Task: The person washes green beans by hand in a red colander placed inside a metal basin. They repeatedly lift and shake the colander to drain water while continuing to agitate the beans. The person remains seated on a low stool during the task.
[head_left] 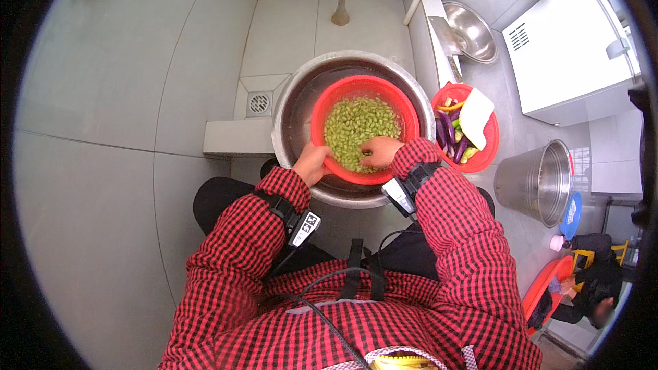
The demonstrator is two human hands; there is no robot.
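A red plastic basin (409, 106) full of shelled green beans (360, 123), wet-looking, sits inside a large steel basin (291, 82). My left hand (314, 164) is closed on the near left rim of the red basin, with its thumb at the edge. Into the near right part of the beans reaches my right hand (381, 153). Its fingers are curled among the beans, and the fingertips are partly hidden by them.
Right of the steel basin, a red bowl (495, 142) holds eggplants (447, 130), peppers and a white board-like piece (478, 118). A cleaver (445, 35) lies by a steel bowl (473, 31). Farther right stand a metal bucket (524, 185) and a white cabinet (569, 48); another person (593, 288) works lower right.
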